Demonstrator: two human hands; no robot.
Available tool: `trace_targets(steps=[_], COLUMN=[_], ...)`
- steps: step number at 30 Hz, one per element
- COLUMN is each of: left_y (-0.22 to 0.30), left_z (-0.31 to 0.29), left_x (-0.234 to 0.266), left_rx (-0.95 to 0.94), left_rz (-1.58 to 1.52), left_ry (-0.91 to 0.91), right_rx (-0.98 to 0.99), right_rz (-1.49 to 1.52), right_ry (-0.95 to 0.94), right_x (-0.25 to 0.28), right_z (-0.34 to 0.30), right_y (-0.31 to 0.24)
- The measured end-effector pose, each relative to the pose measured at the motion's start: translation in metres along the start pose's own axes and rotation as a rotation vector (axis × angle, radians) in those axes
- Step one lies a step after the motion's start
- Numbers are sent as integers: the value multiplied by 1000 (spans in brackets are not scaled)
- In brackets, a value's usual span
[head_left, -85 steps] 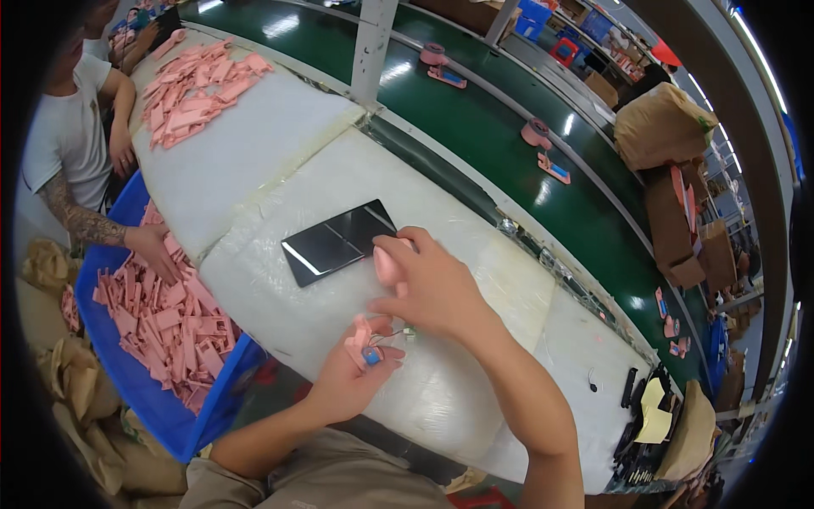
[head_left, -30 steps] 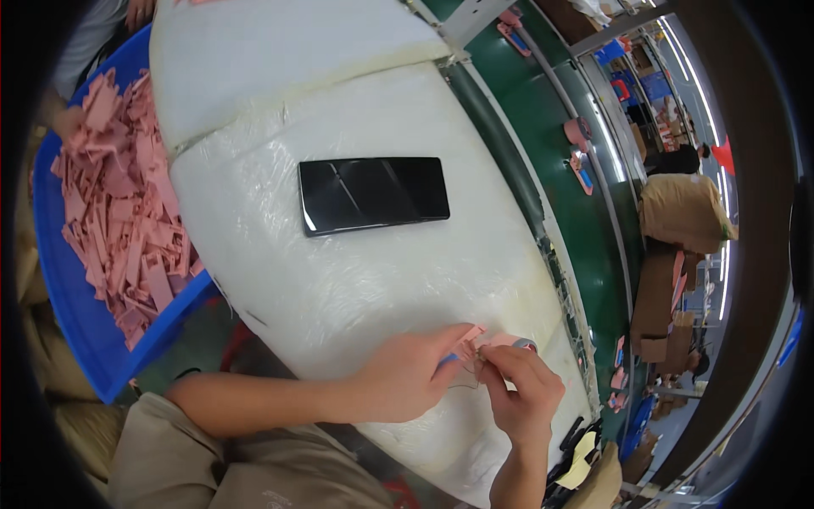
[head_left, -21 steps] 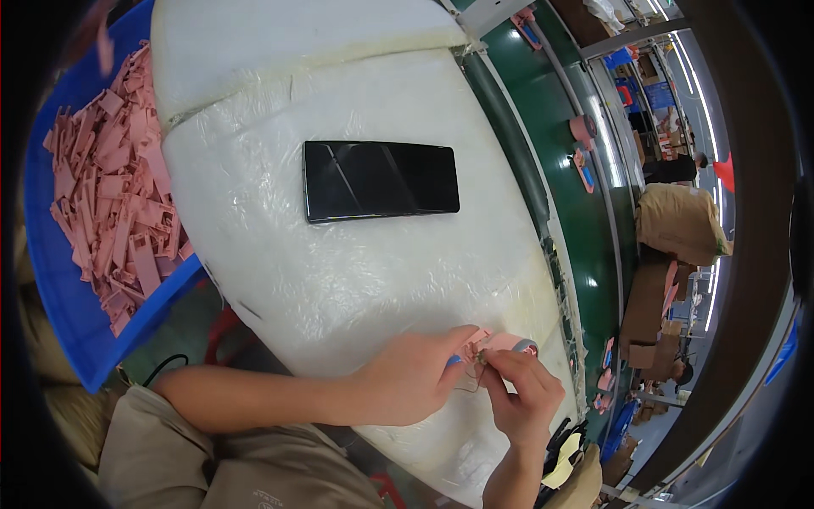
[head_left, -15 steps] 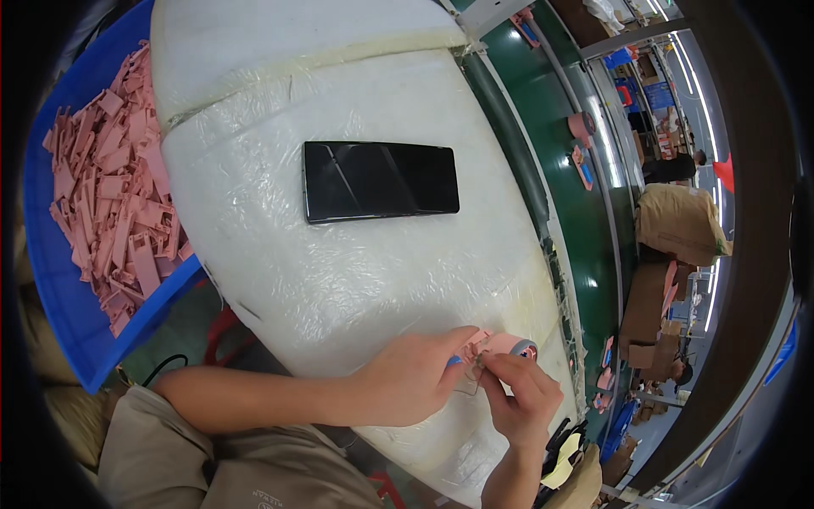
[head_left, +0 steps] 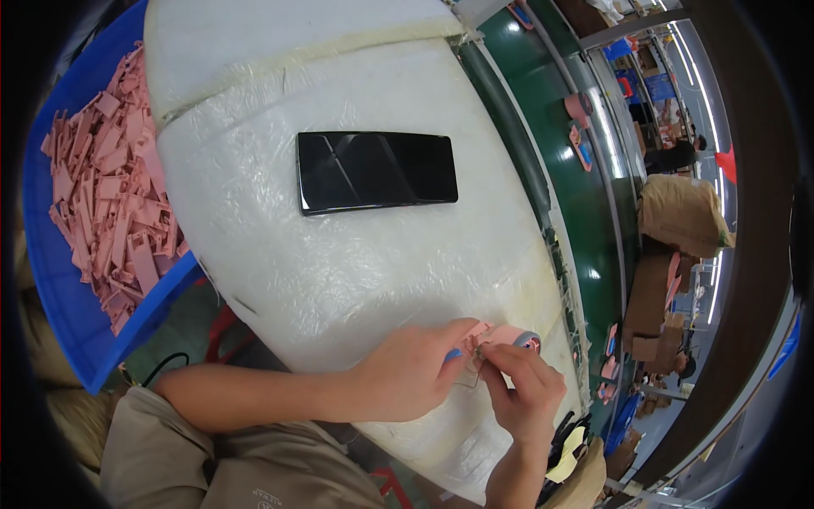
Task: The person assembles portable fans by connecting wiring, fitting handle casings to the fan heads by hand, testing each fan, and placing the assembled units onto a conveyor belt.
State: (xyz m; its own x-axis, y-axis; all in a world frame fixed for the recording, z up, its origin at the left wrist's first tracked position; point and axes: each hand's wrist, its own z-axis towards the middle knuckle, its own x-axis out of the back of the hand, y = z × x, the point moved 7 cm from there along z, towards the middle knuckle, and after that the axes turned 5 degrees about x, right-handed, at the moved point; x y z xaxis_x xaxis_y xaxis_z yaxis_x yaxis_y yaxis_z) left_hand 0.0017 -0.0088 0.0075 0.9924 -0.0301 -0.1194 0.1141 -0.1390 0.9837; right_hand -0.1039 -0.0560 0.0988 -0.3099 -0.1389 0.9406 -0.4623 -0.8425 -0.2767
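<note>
My left hand (head_left: pixel 413 369) is closed around a pink plastic housing (head_left: pixel 502 336) with a grey round end, low over the table's near right part. A bit of blue shows beside the left fingertips. The fingers of my right hand (head_left: pixel 524 386) are pinched at the housing's open side, on a small part with a thin wire (head_left: pixel 468 383). The small part itself is mostly hidden by the fingertips. Farther back, a black smartphone (head_left: pixel 377 172) lies face up, apart from both hands.
The work surface (head_left: pixel 356 271) is white padding wrapped in clear film. A blue bin (head_left: pixel 64 327) full of pink plastic pieces (head_left: pixel 114 182) stands at the left. On the right runs a green conveyor belt (head_left: pixel 560 136) carrying pink parts. Cardboard boxes (head_left: pixel 651 293) sit beyond it.
The view has shifted slightly, so the phone appears a little higher. Both hands stay together at the pink housing, with only slight finger movement.
</note>
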Motion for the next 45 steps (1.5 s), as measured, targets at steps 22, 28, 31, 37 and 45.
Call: trace_targets(steps=[22, 28, 31, 37, 45], left_y=[-3, -2, -2, -2, 4], left_z=[-1, -3, -4, -6, -6], left_x=[-2, -2, -1, -2, -4], left_rx=[-10, -10, -40, -37, -39], left_rz=[-21, 0, 1, 15, 65], left_ry=[24, 29, 50, 42, -52], right_rx=[-166, -249, -229, -216, -423], right_rz=[125, 137, 133, 160, 303], right_ry=[-9, 2, 2, 15, -66], right_x=[-4, -5, -6, -6, -7], right_z=[7, 5, 5, 8, 7], right_y=[1, 4, 3, 1, 18])
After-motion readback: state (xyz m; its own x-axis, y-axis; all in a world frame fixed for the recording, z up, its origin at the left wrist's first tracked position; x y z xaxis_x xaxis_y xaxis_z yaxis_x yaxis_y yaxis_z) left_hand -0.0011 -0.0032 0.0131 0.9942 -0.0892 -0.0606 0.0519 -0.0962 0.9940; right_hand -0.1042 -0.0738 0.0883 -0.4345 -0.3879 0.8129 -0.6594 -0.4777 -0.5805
